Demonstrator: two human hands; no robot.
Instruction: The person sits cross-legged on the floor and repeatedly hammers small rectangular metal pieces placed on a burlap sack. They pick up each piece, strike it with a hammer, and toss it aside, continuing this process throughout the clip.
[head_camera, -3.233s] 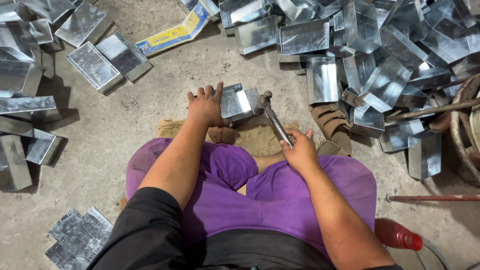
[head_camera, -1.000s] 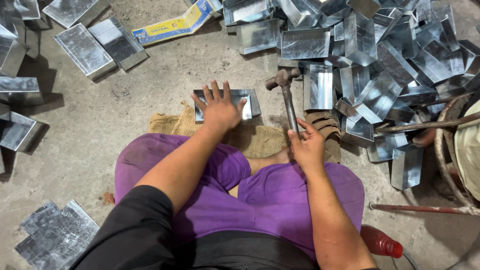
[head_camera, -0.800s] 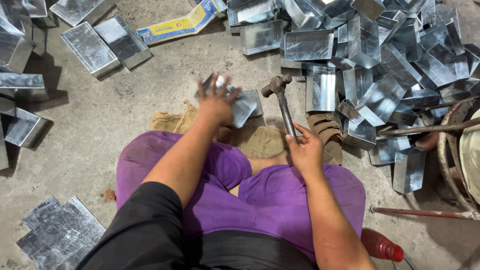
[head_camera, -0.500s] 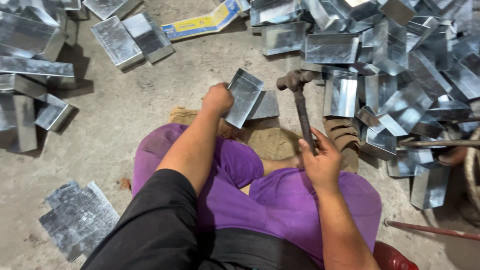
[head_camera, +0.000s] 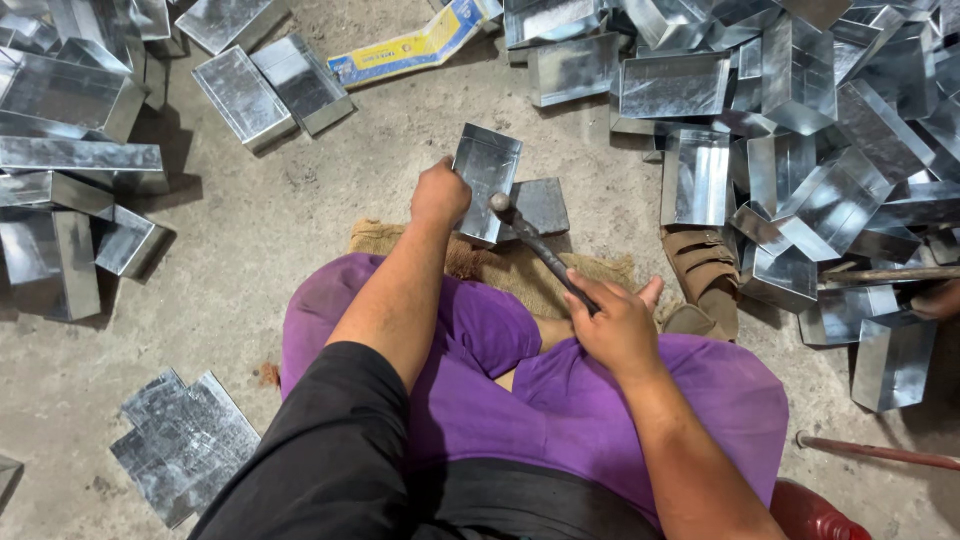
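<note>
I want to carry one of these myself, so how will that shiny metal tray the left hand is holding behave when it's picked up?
The metal tray is probably light for its size: the left hand alone tips it up by one edge. Its folded walls look thin yet likely keep it fairly stiff. The bare shiny sheet may be slippery, and its cut rims could be sharp.

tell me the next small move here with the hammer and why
Probably a short tap down onto the tray's lower edge. The left hand holds the tray tilted up on the block, and the hammer in the right hand has its head right beside that edge, so only a small swing seems needed.
</note>
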